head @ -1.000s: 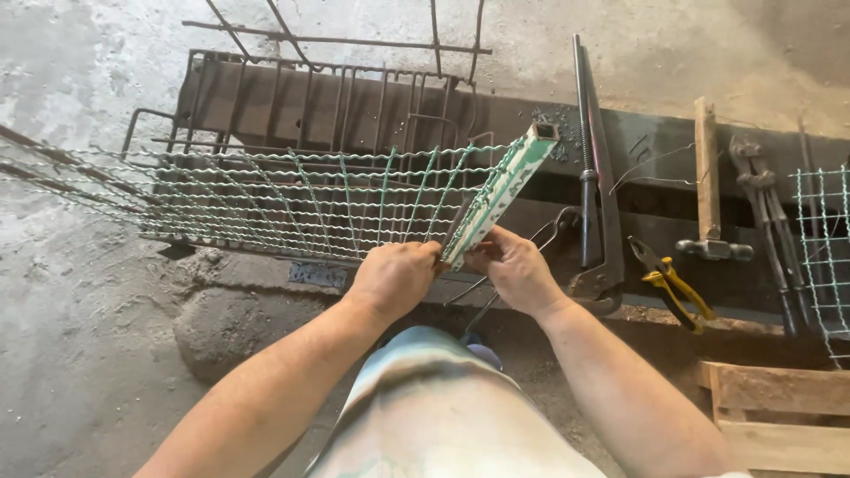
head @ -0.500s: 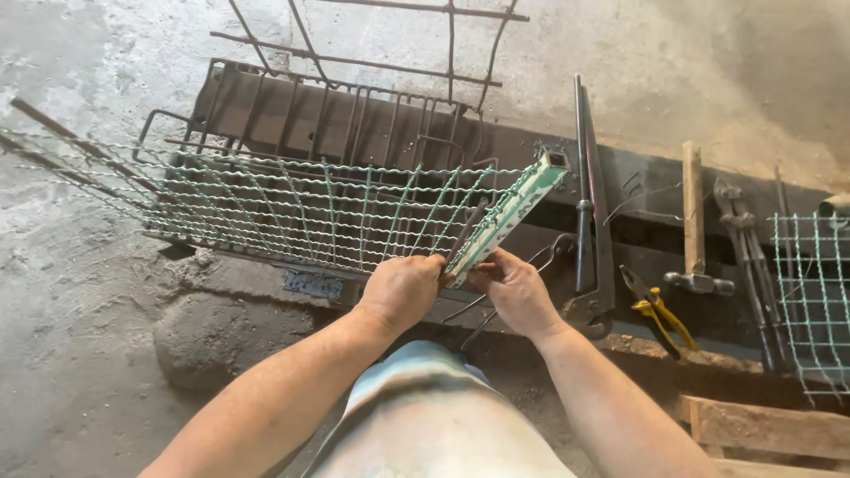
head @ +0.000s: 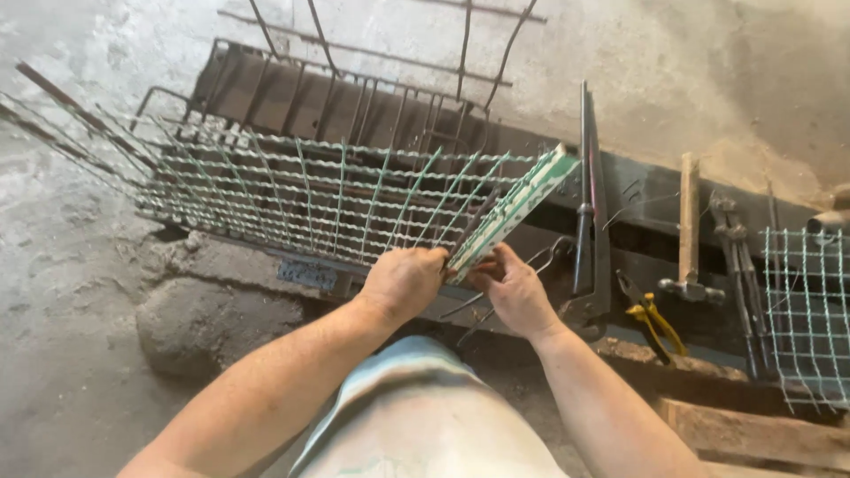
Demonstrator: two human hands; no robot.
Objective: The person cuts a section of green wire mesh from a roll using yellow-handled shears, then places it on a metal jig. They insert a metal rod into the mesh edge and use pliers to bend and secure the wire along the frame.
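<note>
Head view, left hand: your left hand (head: 403,281) is curled over the near edge of the wire mesh panel (head: 292,190), fingers clenched on the wires right beside the strip.
Head view, right hand: your right hand (head: 513,292) pinches the lower end of the green-and-white strip (head: 518,208) from the right side, thumb and fingers closed on it; the two hands nearly touch.
Mesh panel: green-and-white twisted wire grid, held roughly flat above the metal frame, running from your hands out to the left edge of the view.
Strip: flat, long, tilted up and away to the right from your hands, set along the panel's right edge; whether it is tied to the wires, cannot tell.
Metal frame: dark barred frame (head: 292,93) under and behind the panel, lying on the concrete floor (head: 71,372).
Long tool: dark steel bar tool (head: 589,204) lies upright in view just right of the strip's far end.
Hammer: wooden-handled hammer (head: 686,235) lies right of the bar tool, head toward you.
Pliers: yellow-handled pliers (head: 651,319) lie near the hammer head, on your side of it.
Second mesh: another green-and-white mesh piece (head: 810,310) sits at the far right, well apart from your hands.
Wood: pale wooden planks (head: 761,438) at lower right.
</note>
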